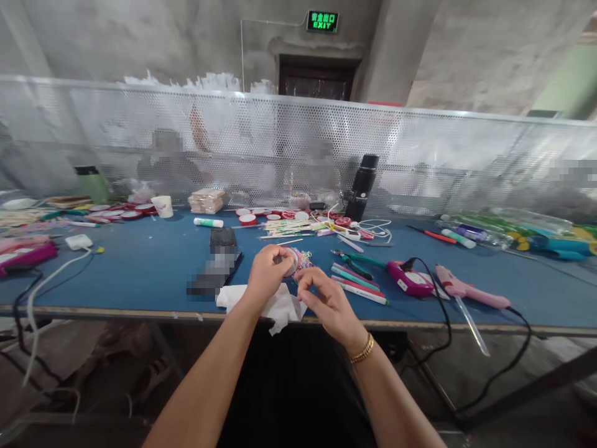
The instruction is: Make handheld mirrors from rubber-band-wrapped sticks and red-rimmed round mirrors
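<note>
2 forearms (203,373) converge, left fingers (280,252) gripping 1 round disc (293,264), right fingers (314,277) curled, their hold impossible to tell.

We recorded a bare left hand (269,269), a bare right hand (325,300) with a gold-coloured bracelet (362,350) of thick, link-like segments about its wrist (355,338), bare forearms (209,367), and plain black clothing (298,392) over the body.

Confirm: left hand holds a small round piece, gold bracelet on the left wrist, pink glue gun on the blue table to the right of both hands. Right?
One error: the head view shows the gold bracelet on the wrist of the right hand, not the left. The rest stands.
</note>
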Tool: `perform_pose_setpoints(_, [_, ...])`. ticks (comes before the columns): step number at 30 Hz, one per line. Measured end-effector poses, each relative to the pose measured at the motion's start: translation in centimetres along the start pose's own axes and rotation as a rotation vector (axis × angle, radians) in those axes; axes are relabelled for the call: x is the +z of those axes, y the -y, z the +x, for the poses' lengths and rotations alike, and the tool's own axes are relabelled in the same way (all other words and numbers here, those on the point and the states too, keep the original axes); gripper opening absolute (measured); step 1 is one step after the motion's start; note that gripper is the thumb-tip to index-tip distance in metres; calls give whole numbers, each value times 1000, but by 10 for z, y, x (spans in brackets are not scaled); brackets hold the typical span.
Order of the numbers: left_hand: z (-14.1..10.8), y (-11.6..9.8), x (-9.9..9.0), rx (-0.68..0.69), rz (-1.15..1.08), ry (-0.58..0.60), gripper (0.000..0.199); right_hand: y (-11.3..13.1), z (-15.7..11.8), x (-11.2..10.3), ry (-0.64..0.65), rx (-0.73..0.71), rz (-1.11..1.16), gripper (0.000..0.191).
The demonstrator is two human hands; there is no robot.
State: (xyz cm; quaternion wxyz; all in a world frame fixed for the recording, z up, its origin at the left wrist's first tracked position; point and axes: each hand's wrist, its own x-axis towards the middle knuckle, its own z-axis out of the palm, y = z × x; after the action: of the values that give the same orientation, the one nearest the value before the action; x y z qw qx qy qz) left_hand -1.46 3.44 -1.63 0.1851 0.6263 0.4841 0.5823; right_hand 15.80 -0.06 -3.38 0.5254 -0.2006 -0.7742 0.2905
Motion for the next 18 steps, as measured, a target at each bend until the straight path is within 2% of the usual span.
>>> perform_pose_setpoints(4, [-2,-6,-2,67,-46,250,7,-14,-2,-4,7,34,94,26])
perform_pose_setpoints(6, [-2,-8,-3,104,-53,332,8,-20,-4,-4,-76,55,104,28])
perform_pose_setpoints(8, [-2,-10,-3,127,-73,360,7,-25,-8,-4,-185,118,121,34])
perform_pose_setpoints(10, [-1,-9,-3,115,-122,356,8,-27,-12,-5,-267,180,135,58])
perform_pose_setpoints(12, [-1,-6,-3,77,-182,353,15,-27,-15,-6,-293,194,94,82])
perform_pose_setpoints(14, [-1,-4,-3,30,-230,340,29,-27,-16,-6,-292,162,-15,90])
perform_pose_setpoints(18, [-3,-3,-3,-74,-336,353,79,-28,-15,-5,-252,81,-237,93])
